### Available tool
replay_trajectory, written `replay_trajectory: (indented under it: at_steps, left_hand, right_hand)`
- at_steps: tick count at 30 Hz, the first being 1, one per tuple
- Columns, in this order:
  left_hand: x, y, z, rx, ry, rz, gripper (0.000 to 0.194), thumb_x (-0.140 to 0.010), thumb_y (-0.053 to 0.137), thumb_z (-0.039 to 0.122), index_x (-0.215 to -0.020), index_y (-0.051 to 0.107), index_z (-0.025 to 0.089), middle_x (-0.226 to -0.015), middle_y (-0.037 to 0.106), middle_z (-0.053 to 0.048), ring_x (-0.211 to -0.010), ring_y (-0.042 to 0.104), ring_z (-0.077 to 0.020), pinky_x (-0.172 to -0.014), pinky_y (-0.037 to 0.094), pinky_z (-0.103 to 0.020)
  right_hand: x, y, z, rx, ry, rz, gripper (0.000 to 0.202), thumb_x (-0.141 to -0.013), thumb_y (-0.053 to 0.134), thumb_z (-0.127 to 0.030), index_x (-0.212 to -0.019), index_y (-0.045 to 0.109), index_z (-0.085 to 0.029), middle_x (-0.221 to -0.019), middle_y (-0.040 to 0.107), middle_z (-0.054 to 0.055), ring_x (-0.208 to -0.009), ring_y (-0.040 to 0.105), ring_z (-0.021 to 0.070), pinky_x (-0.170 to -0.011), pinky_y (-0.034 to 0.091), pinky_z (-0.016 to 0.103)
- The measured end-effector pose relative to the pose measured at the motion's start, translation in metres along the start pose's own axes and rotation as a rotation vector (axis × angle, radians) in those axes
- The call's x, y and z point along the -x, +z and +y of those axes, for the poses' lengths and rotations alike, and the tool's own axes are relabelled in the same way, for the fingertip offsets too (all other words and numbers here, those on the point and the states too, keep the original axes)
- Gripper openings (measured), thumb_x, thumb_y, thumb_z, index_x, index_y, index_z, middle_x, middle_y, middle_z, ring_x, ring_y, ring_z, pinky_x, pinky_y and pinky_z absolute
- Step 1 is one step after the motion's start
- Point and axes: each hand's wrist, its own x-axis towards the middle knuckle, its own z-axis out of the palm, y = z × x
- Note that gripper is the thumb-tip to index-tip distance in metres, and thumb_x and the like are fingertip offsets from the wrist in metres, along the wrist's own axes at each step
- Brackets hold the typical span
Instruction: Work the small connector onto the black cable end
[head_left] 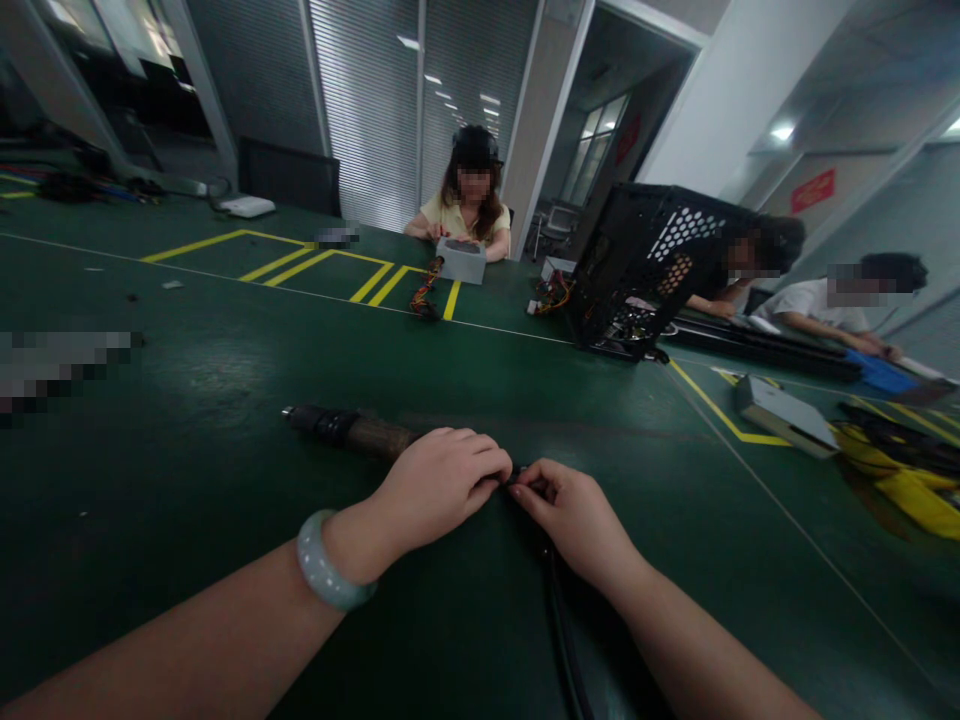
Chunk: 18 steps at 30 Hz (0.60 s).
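Observation:
A dark cylindrical tool (352, 430) with a metal tip lies on the green table, tip pointing left. My left hand (446, 480), with a pale green bangle at the wrist, is wrapped over the tool's right end. Close beside it, my right hand (566, 510) pinches the black cable (559, 610) where it meets the tool's end. The cable runs down toward the bottom edge. The join between tool and cable is partly hidden by my fingers.
Across the green table (247, 470) a person handles a grey power supply (461, 262) with coloured wires. A black computer case (652, 270) stands at the right back. Farther right are a grey metal box (786, 415), a yellow item (919, 500) and two more people.

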Motion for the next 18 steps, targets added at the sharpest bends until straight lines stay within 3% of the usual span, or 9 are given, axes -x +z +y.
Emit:
replay_trajectory:
  at_steps: [4, 13, 18]
  left_hand:
    - [0.0009, 0.0001, 0.0013, 0.019, -0.053, 0.024, 0.016, -0.085, 0.063, 0.019, -0.099, 0.059, 0.026, -0.097, 0.065, 0.002, -0.09, 0.059, -0.0197, -0.077, 0.04, -0.035]
    - [0.0002, 0.0003, -0.0007, 0.004, 0.009, 0.002, 0.013, -0.089, 0.059, 0.022, -0.1, 0.063, 0.027, -0.102, 0.065, 0.003, -0.095, 0.059, -0.0186, -0.082, 0.041, -0.034]
    - [0.0014, 0.001, 0.0007, 0.003, -0.032, 0.025, 0.018, -0.087, 0.062, 0.022, -0.104, 0.06, 0.027, -0.101, 0.065, 0.002, -0.093, 0.06, -0.0187, -0.079, 0.043, -0.034]
  right_hand:
    - [0.0002, -0.0004, -0.0009, -0.001, -0.001, -0.001, 0.009, -0.086, 0.061, -0.03, -0.086, 0.067, -0.024, -0.079, 0.07, -0.002, -0.073, 0.064, 0.0145, -0.064, 0.042, 0.024]
    - [-0.0002, -0.0014, -0.0013, 0.007, -0.006, 0.005, 0.009, -0.086, 0.061, -0.03, -0.086, 0.067, -0.024, -0.08, 0.07, -0.002, -0.074, 0.064, 0.0142, -0.064, 0.042, 0.024]
    - [0.0004, -0.0014, -0.001, -0.004, 0.002, -0.007, 0.009, -0.087, 0.061, -0.03, -0.086, 0.067, -0.023, -0.08, 0.07, -0.001, -0.074, 0.065, 0.0151, -0.063, 0.043, 0.024]
